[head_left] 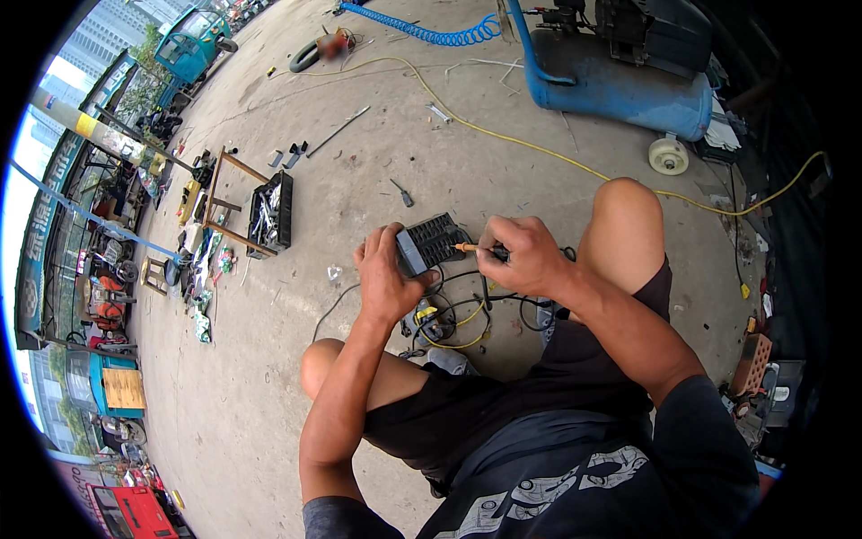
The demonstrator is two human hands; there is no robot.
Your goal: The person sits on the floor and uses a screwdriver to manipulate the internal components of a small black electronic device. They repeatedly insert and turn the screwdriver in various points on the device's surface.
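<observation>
My left hand (381,274) grips the end of a dark, box-shaped electrical device (433,244) with a finned or slotted face. Its fingers are wrapped over the near-left side. My right hand (528,258) is closed around a slim, screwdriver-like tool with an orange shaft (465,246), whose tip meets the right part of the device's slotted face. The fist hides most of the tool's handle. Black and yellow cables (462,319) lie tangled below the device, between my feet. A dark-handled screwdriver (403,195) rests on the concrete just beyond the device.
A black crate of metal tools (270,213) stands to the left beside an overturned wooden stool frame (218,193). A blue air compressor (620,94) sits at the far right. A yellow hose (503,132) crosses the floor. Scattered parts and bricks (751,364) lie near the right edge.
</observation>
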